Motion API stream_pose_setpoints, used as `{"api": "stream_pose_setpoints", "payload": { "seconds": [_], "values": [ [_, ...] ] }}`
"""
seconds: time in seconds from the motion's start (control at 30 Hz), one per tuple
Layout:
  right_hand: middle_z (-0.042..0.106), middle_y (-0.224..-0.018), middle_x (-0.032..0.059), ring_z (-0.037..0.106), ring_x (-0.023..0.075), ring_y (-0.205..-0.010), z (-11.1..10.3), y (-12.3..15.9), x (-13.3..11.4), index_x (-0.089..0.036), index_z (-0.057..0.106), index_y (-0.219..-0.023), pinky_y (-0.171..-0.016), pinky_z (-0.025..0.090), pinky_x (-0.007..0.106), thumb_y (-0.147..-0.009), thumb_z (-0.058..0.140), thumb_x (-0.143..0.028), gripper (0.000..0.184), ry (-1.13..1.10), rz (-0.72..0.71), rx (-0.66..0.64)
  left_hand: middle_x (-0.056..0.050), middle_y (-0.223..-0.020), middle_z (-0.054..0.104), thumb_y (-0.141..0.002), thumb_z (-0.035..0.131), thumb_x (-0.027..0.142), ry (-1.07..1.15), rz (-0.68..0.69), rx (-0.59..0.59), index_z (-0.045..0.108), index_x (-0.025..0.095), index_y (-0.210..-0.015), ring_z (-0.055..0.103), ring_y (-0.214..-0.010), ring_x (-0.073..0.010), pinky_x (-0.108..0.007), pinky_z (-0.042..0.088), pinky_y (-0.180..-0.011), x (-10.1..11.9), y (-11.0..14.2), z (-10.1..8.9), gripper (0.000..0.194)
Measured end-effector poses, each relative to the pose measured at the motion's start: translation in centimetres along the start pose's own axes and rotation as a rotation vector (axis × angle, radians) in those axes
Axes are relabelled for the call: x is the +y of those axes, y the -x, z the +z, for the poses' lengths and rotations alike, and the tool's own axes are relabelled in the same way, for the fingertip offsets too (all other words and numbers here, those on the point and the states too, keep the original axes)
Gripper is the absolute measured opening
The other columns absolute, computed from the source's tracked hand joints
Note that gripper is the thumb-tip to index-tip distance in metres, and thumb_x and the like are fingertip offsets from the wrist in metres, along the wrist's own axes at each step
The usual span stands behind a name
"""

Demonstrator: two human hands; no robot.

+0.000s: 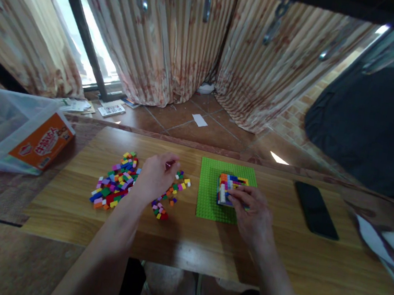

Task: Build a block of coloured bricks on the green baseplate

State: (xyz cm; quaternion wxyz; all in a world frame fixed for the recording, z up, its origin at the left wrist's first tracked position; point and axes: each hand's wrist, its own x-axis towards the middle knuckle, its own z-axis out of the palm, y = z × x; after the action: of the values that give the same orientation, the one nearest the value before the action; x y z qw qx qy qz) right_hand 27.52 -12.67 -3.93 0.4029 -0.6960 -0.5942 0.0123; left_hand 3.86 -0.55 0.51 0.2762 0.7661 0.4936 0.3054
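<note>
A green studded baseplate (206, 207) lies on the wooden table, carrying a low block of colorful building bricks (223, 192). Over the right part of this build is my right hand (252, 213), thumb and fingertips pinched together on a small brick at its top; the hand covers part of the build. My left hand (157, 176) hovers between two heaps of loose bricks, its fingers curled together. What they hold, if anything, cannot be made out. A large brick pile (115, 185) spreads to its left, and a smaller scatter of bricks (160, 209) lies beneath and to its right.
A black phone (315, 210) rests on the table (184, 247) at the right, with white papers (380, 242) beyond it. At far left stands a clear plastic bin (14, 104) with an orange label. Curtains (153, 40) hang behind the table.
</note>
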Motion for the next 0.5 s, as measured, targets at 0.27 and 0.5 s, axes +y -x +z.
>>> {"api": "stream_pose_setpoints", "payload": {
  "seconds": [0.27, 0.5],
  "values": [
    [0.066, -0.100, 0.0097, 0.060, 0.0256, -0.096, -0.06, -0.27, -0.25, -0.022, 0.073, -0.089, -0.089, 0.049, 0.047, -0.092, 0.054, -0.032, 0.022, 0.084, -0.087, -0.023, -0.006, -0.082, 0.075, -0.085, 0.051, 0.022, -0.006, -0.014, -0.013, 0.072, 0.017, -0.090, 0.067, -0.075, -0.0183, -0.027, 0.049, -0.067, -0.05, -0.12, 0.14, 0.022],
    [0.067, -0.106, 0.0107, 0.059, 0.0272, -0.100, 0.04, -0.29, -0.33, -0.022, 0.070, -0.092, -0.091, 0.049, 0.049, -0.092, 0.053, -0.030, 0.019, 0.131, -0.139, -0.063, -0.005, -0.079, 0.074, -0.085, 0.051, 0.023, -0.020, 0.000, -0.009, 0.072, 0.018, -0.089, 0.066, -0.072, -0.0174, -0.026, 0.048, -0.064, -0.08, -0.09, 0.23, 0.022]
  ]
}}
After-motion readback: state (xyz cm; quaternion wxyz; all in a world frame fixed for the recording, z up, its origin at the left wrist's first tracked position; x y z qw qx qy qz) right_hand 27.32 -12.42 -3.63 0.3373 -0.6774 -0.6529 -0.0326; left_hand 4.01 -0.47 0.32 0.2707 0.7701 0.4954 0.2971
